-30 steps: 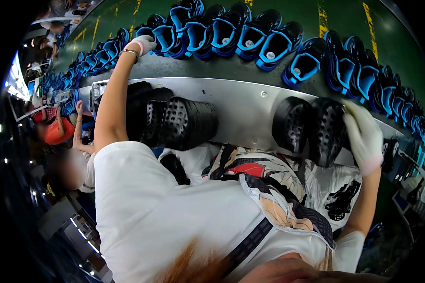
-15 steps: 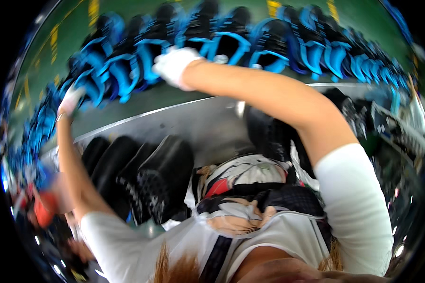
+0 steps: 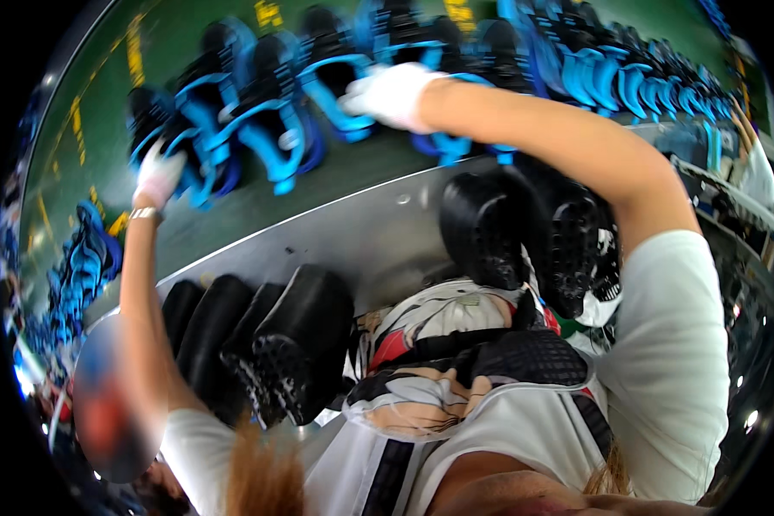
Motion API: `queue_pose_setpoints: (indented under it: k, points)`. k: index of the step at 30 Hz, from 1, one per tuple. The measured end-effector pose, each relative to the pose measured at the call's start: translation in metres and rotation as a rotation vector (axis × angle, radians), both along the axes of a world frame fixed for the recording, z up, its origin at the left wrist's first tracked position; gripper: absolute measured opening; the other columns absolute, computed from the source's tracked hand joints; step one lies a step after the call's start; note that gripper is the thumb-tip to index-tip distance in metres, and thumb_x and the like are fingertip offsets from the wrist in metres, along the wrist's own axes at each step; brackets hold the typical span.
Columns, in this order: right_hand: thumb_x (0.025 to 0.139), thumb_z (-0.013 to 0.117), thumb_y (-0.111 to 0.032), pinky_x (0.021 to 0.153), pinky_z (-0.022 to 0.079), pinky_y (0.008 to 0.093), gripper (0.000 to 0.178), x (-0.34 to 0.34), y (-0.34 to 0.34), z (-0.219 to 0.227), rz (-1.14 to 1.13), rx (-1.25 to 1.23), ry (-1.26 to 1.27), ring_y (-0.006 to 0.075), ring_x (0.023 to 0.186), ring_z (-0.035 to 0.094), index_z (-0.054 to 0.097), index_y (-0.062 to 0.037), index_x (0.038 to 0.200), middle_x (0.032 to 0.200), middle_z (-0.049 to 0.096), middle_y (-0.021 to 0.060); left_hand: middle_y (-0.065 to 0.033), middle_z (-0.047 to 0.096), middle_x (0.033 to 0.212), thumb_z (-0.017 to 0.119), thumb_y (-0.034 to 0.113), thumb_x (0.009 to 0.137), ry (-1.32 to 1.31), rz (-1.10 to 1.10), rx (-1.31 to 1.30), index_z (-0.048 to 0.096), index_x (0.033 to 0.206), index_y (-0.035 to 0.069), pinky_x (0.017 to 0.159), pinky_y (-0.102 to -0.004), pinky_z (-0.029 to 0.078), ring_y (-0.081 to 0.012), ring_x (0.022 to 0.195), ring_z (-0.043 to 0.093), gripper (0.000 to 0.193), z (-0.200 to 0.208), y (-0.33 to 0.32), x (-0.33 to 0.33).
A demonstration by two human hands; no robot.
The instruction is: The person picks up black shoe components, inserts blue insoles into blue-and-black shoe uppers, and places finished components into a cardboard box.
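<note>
Along a green surface stands a row of black shoes with bright blue collars; their exact kind is hard to tell. My left hand, in a white glove, has its thumb and fingers around the edge of the leftmost shoe in the near group. Farther right, my gloved right hand reaches across the row, its fingertips against the blue collar of another shoe. The right fingers blend into one white shape, so their grip is unclear.
A steel ledge runs between me and the row. Black boots lie on the left with studded soles toward me, and more black boots on the right. At far right is another person's arm.
My right hand has moved to the right along the row, and the left slightly right. A gap in the row now shows left of my left hand. The whole view has shifted.
</note>
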State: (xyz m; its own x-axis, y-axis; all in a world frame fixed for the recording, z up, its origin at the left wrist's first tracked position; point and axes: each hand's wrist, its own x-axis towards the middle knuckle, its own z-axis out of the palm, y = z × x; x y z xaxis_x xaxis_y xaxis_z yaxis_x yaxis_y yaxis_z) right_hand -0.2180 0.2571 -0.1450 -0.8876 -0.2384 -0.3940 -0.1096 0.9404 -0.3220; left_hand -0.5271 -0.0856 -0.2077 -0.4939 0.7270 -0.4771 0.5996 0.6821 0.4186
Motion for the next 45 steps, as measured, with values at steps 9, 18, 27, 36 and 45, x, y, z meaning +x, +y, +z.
queue_pose_setpoints:
  k: [9,18,27,36,45]
  points:
    - [0.08,0.05,0.001,0.09,0.047,0.0366,0.05,0.067,0.129,0.006,-0.065,0.243,-0.063,0.0312,0.106,0.054,0.053,-0.0153,0.127,0.112,0.058,0.0076,-0.0292,0.061,0.108,0.057,0.034,0.078,-0.072,0.13,0.163,0.057,0.111,-0.005,0.093,-0.0412,0.044,-0.0405,0.104,0.057,0.051,0.052,0.169,0.128]
    - [0.078,0.058,-0.016,0.083,0.049,0.0393,0.031,0.091,0.157,-0.003,-0.131,0.109,0.143,0.0332,0.105,0.056,0.06,-0.0084,0.108,0.111,0.056,0.0165,-0.026,0.064,0.103,0.06,0.055,0.079,-0.012,0.031,0.052,0.059,0.108,-0.007,0.089,-0.0381,0.046,-0.0351,0.099,0.062,0.068,0.062,0.211,0.159]
    - [0.087,0.055,-0.03,0.085,0.047,0.0389,0.032,0.272,0.154,0.222,-0.69,0.205,0.282,0.034,0.096,0.058,0.06,-0.0047,0.105,0.101,0.061,0.0168,-0.0319,0.057,0.118,0.054,0.061,0.08,0.266,0.167,-0.12,0.05,0.122,-0.009,0.096,-0.041,0.042,-0.0428,0.112,0.055,0.082,0.055,0.199,0.183]
    - [0.087,0.059,-0.041,0.084,0.049,0.0319,0.048,0.367,0.191,0.135,-0.935,-0.121,0.116,0.025,0.094,0.065,0.061,-0.0026,0.115,0.102,0.067,0.0133,-0.0228,0.058,0.117,0.057,0.037,0.088,0.4,-0.187,0.279,0.053,0.126,0.005,0.094,-0.0408,0.043,-0.0372,0.109,0.055,0.049,0.162,0.263,0.312]
    - [0.081,0.063,-0.016,0.084,0.053,0.0409,0.049,0.219,0.164,0.041,-0.951,0.332,-0.025,0.0364,0.1,0.063,0.04,0.0092,0.116,0.109,0.059,0.0282,-0.0176,0.029,0.148,0.07,0.044,0.074,0.2,-0.458,0.273,0.039,0.141,0.017,0.107,-0.0391,0.036,-0.0367,0.13,0.04,0.078,0.129,0.346,0.377]
